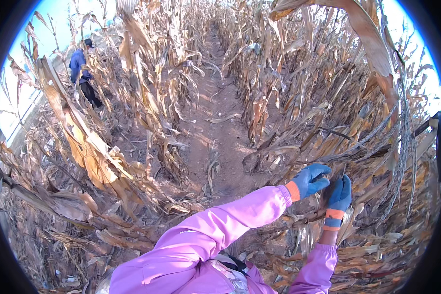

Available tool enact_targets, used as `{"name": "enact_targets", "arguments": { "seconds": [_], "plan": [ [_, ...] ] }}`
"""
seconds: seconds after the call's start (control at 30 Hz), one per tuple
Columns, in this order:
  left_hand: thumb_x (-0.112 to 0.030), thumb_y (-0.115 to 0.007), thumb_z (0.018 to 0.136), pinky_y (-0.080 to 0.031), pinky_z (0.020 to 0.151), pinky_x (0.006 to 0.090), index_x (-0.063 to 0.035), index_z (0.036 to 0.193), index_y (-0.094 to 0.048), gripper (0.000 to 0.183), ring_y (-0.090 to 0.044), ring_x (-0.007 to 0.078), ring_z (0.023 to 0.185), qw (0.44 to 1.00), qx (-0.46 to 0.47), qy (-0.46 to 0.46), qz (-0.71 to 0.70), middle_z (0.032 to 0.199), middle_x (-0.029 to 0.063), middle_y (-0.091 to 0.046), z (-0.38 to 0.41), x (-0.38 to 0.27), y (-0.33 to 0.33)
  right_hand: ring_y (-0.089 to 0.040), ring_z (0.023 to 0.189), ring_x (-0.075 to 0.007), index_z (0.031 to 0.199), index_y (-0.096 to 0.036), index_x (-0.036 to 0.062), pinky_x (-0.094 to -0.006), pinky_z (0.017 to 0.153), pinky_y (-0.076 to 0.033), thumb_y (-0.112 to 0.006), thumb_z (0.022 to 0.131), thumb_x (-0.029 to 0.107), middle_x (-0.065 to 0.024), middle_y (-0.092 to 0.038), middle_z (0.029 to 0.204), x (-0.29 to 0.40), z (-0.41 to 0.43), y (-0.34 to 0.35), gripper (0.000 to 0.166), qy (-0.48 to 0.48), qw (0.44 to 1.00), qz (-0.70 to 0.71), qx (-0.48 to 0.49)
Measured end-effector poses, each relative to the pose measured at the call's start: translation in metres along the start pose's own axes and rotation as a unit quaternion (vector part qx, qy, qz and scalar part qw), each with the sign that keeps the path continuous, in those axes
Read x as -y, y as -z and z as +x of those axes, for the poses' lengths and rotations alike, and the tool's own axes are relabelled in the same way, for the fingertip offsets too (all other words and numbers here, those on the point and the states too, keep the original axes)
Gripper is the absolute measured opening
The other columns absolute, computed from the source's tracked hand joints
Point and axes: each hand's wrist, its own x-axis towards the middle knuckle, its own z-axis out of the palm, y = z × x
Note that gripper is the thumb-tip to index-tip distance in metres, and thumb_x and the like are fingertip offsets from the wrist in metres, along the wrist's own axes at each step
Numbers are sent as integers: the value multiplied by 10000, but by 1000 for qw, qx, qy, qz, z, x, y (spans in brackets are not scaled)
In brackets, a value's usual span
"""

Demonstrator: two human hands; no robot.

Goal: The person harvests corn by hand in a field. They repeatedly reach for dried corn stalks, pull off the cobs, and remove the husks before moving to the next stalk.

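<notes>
My left hand (310, 180), in a blue coated glove with an orange cuff, reaches to the right with its fingers spread a little. Close beside it, my right hand (340, 193), gloved the same way, is raised with its fingers upward. Between the two hands is a brownish ear of corn or husk (329, 189), partly hidden by the gloves; how firmly either hand holds it is unclear. Dry corn stalks and leaves surround both hands. Pink sleeves cover my arms.
A bare soil path (217, 121) runs ahead between rows of dry corn stalks (169, 73). Large dry leaves (92, 147) lean in at the left, and a long curled leaf (371, 36) arches overhead at the right. A person (81, 70) in blue stands among stalks, far left.
</notes>
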Motion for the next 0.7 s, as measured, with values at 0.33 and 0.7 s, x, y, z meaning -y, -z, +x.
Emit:
{"name": "enact_targets", "arguments": {
  "seconds": [0.33,0.7],
  "plan": [
    [-107,-626,762,-417,804,249,-49,1018,-537,277,-499,75,879,983,22,99,-154,924,2,-569,55,40,-53,-525,761,-224,909,-544,-62,-292,714,-412,-486,796,54,-133,-542,837,-9,21,34,172,112,988,-104,-2],
    [-135,-624,750,-403,652,210,-64,883,-552,167,-471,50,731,986,78,107,-101,781,-34,-534,57,17,-56,-520,671,-246,815,-551,-29,-299,622,-410,-520,731,54,-139,-526,740,22,20,45,122,95,987,-130,17]
  ]
}}
